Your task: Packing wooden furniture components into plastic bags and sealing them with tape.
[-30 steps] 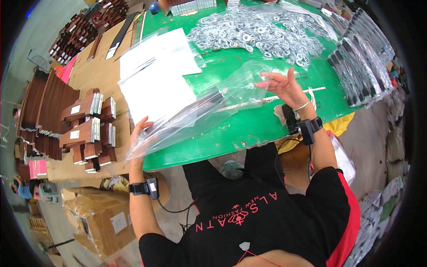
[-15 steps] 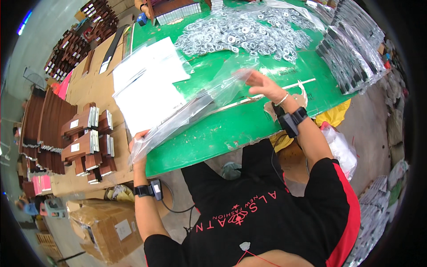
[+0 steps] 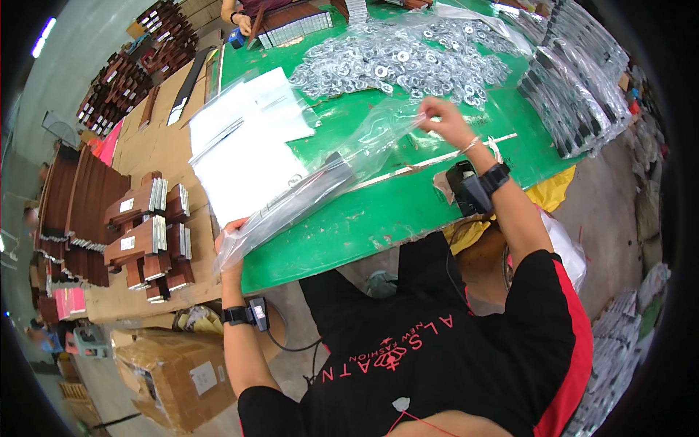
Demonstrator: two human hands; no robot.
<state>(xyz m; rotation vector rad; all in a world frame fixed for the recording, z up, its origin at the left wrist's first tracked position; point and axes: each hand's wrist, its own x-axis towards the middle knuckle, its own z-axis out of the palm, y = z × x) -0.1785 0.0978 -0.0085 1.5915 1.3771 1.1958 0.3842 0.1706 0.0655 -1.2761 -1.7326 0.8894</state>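
Observation:
A long clear plastic bag [image 3: 378, 135] stretches slantwise over the green tabletop [image 3: 342, 233]. Inside it lies a dark, flat, narrow bar [image 3: 326, 177]. My left hand [image 3: 228, 240], partly covered by the plastic, grips the bag at its near left end. At the far right end, my right hand [image 3: 445, 122] pinches the bag's edge between thumb and fingers. White paper sheets [image 3: 247, 164] lie just beyond the bag, on the left.
Small plastic packets with ring-shaped parts [image 3: 393, 62] form a pile at the back. Wrapped dark bars [image 3: 575, 95] are stacked at the right. Brown wooden pieces [image 3: 142, 237] stand on cardboard at the left. A co-worker's hand [image 3: 240, 22] shows at the far edge.
My right hand, spread loosely beside the bag before, has closed on its far end and moved slightly right. The bag's end is drawn out straighter. My left hand stays at the near end.

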